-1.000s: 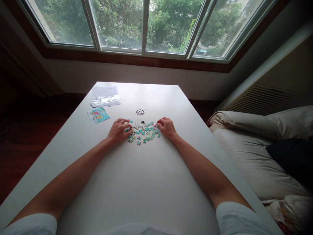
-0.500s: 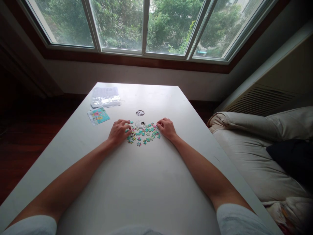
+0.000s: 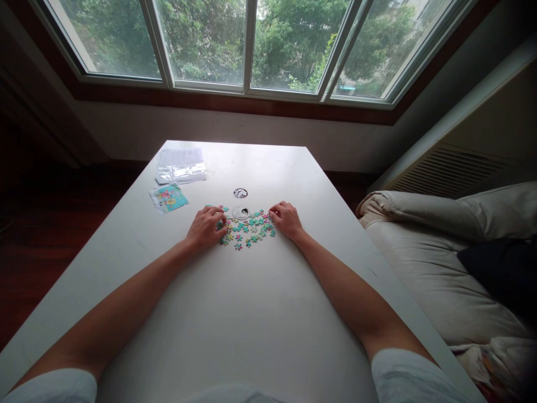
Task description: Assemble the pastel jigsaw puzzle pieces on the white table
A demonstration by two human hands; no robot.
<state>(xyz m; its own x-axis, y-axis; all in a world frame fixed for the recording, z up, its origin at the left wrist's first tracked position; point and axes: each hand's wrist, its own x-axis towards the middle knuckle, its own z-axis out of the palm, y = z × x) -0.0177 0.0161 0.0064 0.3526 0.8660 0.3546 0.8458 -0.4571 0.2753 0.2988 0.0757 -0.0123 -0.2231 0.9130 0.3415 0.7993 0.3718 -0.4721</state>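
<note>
Pieces (image 3: 240, 226) partly hidden by left hand (image 3: 205, 226). Right hand (image 3: 286, 217): grip too small to tell. Sofa (image 3: 419, 263), right of hands, cut off.

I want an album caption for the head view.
Left hand and right hand flank scattered jigsaw puzzle pieces on a white table.

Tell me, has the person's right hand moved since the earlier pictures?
No: against the far edge of the white table, the right hand shows no visible shift, staying beside the jigsaw pieces.
</note>
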